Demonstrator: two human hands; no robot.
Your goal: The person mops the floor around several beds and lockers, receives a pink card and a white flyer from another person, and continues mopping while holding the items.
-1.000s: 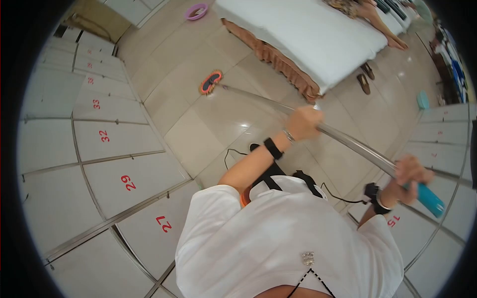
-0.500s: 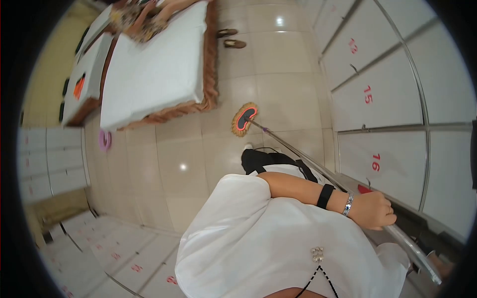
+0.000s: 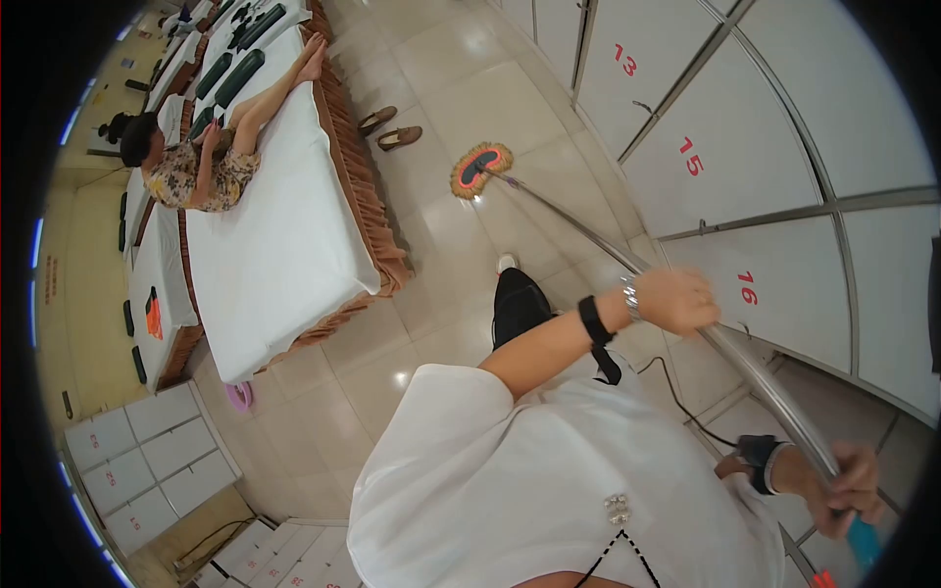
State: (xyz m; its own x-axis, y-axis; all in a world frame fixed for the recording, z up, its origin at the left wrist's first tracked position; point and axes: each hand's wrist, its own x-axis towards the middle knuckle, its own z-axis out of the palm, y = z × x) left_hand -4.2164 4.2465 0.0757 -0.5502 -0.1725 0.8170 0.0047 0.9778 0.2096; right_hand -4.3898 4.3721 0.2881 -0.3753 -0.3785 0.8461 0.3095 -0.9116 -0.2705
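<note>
A dust mop (image 3: 478, 170) with a tan fringed head and orange-edged grey centre rests on the tiled floor ahead. Its long metal handle (image 3: 760, 376) runs diagonally back toward me. My left hand (image 3: 678, 302), with a bracelet and a black band on the arm, is wrapped round the handle partway along. Lower right, my right hand (image 3: 845, 490) is closed round the handle near its blue end (image 3: 864, 541); this hand is slightly blurred. A dark band sits on the right wrist too.
Numbered white lockers (image 3: 745, 225) line the right side. Left stands a bed with a white sheet (image 3: 284, 265) and brown skirt, a person (image 3: 201, 167) sitting on it. Brown shoes (image 3: 399, 137) lie beside it. A purple ring-shaped object (image 3: 238, 395) is on the floor.
My view has turned, showing more of the beds and the person. The mop head has moved farther ahead along the floor. My right hand has come clearly into view on the handle.
</note>
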